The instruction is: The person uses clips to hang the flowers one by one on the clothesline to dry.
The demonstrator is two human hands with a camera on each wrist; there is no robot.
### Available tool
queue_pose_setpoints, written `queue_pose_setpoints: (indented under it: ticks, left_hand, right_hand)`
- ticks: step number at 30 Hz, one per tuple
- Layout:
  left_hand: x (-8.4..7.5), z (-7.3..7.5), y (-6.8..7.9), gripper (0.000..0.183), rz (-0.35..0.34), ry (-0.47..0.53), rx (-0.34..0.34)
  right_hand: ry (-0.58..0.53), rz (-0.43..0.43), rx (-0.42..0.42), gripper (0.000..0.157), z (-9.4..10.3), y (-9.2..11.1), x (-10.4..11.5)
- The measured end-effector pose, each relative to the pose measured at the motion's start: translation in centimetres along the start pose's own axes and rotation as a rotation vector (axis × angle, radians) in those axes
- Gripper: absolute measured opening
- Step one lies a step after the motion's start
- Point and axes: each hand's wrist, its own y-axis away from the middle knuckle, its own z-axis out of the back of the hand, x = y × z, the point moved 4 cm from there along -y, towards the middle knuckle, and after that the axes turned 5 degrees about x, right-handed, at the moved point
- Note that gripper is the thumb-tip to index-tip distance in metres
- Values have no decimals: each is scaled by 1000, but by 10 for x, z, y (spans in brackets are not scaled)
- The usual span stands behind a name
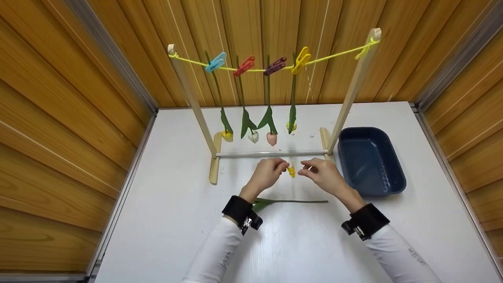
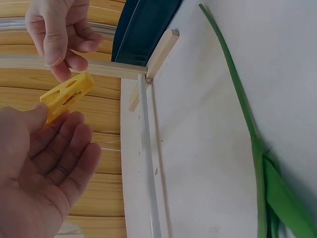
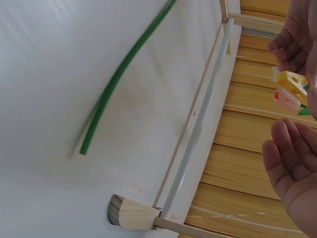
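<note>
My left hand (image 1: pixel 267 173) pinches a yellow clothespin (image 1: pixel 291 171) between thumb and fingers, above the table and in front of the rack. In the left wrist view the clothespin (image 2: pixel 69 94) points toward the other hand. My right hand (image 1: pixel 323 175) is just to its right, fingers loosely bent and apart from the clothespin. Below both hands an artificial tulip lies on the white table; its green stem (image 1: pixel 302 201) points right, and its flower is hidden behind the left wrist. The right wrist view also has the stem's bare end (image 3: pixel 91 134).
A yellow cord (image 1: pixel 338 56) is strung between two wooden posts (image 1: pixel 355 88). Several tulips hang upside down from it by light blue, red, dark purple and yellow clothespins (image 1: pixel 300 61). A dark blue basin (image 1: pixel 397 173) stands at the right. Wood-patterned walls enclose the table.
</note>
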Motion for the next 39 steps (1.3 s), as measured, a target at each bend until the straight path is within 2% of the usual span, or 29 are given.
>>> queue_pose_setpoints:
  ticks: [4, 8, 12, 18, 24, 28, 32, 35, 39]
  left_hand:
    - [-5, 5, 0, 27, -53, -114, 38]
    - [-10, 8, 1, 24, -97, -207, 87]
    - [-13, 7, 2, 24, -144, -296, 102]
    - [-16, 5, 2, 25, -184, -344, 115]
    - [-17, 2, 5, 24, -202, -338, 134]
    - [-14, 0, 6, 26, -167, -304, 141]
    - [-10, 0, 6, 33, -123, -271, 115]
    - [-6, -1, 9, 40, -107, -248, 57]
    - [-2, -5, 14, 43, -149, -254, -56]
  right_hand:
    - [36, 30, 97, 35, 6, -6, 6]
    - [85, 66, 163, 37, 8, -10, 14]
    - [130, 92, 216, 37, 5, -12, 20]
    - [157, 145, 202, 21, -2, -14, 21]
    - [132, 138, 152, 15, -8, -9, 19]
    - [92, 103, 95, 14, -11, -4, 15]
    - [-22, 20, 18, 13, -11, -2, 9]
    - [-144, -74, -10, 16, -13, -1, 5]
    - [-331, -219, -21, 24, -17, 0, -1]
